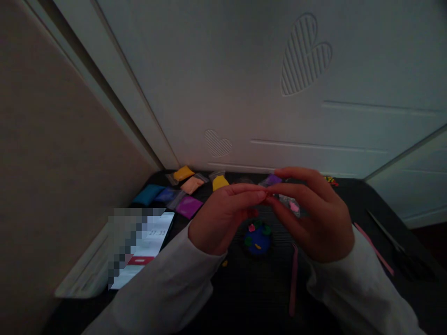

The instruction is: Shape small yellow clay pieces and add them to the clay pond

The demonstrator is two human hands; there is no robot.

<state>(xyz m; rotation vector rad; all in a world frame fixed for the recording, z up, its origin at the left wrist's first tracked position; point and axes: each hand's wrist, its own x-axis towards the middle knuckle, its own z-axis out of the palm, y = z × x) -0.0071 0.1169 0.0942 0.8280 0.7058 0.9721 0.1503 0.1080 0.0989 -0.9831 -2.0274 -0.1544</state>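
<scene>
My left hand (225,214) and my right hand (316,216) meet at their fingertips above the table. Thumb and fingers of each are closed in a pinch at the same spot. Something tiny and reddish may sit between them, but it is too small and dark to name. Just below is a round blue clay piece (257,242) with a dark rim. It carries green bits, a pink flower (252,228) and a small yellow piece (258,246). A pink modelling tool (294,279) lies under my right wrist, and a yellow crumb (225,263) lies near my left cuff.
Bags of clay line the back and left: orange (183,173), peach (193,184), yellow (220,182), magenta (189,206), teal (148,195), purple (272,180). A lit phone (153,249) stands left. Scissors (396,246) and another pink tool (375,251) lie right. A white panel (244,93) rises behind.
</scene>
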